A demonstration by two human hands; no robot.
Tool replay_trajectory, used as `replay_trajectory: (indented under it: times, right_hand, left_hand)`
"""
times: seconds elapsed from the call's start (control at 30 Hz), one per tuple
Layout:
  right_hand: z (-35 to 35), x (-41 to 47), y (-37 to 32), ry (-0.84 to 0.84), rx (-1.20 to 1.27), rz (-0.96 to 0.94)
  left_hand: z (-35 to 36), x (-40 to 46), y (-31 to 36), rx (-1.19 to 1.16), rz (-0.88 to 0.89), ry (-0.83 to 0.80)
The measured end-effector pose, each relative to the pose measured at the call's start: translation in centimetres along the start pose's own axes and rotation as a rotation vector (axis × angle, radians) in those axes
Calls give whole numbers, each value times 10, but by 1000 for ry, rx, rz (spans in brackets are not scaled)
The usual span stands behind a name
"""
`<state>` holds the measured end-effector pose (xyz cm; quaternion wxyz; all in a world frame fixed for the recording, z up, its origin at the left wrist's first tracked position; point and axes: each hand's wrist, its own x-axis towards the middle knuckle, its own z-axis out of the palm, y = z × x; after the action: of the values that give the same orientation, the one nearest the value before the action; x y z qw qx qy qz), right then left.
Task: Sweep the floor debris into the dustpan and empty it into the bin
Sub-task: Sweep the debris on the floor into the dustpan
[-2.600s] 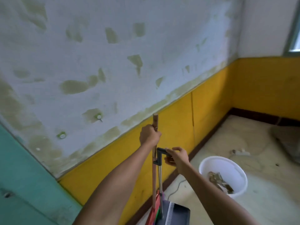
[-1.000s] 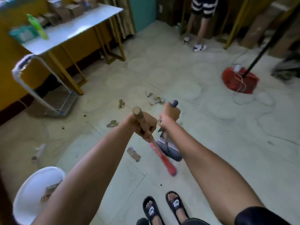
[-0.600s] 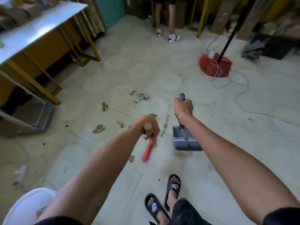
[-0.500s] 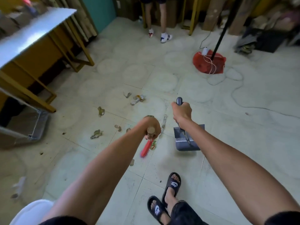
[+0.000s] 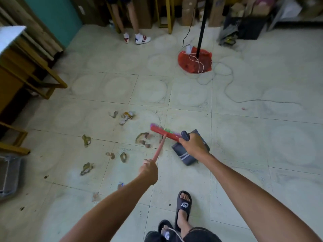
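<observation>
My left hand (image 5: 149,173) grips the top of a red broom handle (image 5: 158,151). The red broom head (image 5: 164,132) with coloured bristles rests on the tiled floor just left of the dustpan. My right hand (image 5: 191,145) holds the upright handle of the dark grey dustpan (image 5: 187,156), which stands on the floor with my hand covering most of it. Several brown scraps of debris (image 5: 142,137) lie on the tiles left of the broom head, with more debris (image 5: 126,117) farther off. The bin is out of view.
A yellow-framed table (image 5: 35,74) stands at the left. A black pole on a red base (image 5: 194,62) with a trailing cable stands ahead. Another person's legs in white shoes (image 5: 138,38) are at the far wall. My sandalled feet (image 5: 182,205) are below.
I turned from the wall and white bin to the room. The broom head has swung forward and out flat beside the dustpan. The dustpan has turned slightly.
</observation>
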<state>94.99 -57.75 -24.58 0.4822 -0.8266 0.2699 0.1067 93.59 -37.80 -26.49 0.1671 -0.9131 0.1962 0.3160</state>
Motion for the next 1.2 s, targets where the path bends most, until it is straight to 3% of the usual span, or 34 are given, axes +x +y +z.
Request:
replay_trajectory:
  times: [0.27,0.5,0.63,0.83,1.2]
  right_hand:
    - [17,8,22,-55,-107,28]
    - [26,2,13,-83,-203,52]
    - [66,-11,-10,-168,-320,64]
    - [139,-11,-51,-162,-483,65]
    - [221,-20,-106,-188,-613,76]
  left_hand:
    - [-19,50,-35,-115,-2,1]
    - [-1,81,-109,-95,2,53]
    - [23,96,-155,-28,23,3]
    - [53,109,-237,17,56,-47]
    - [89,74,-356,-50,7,-45]
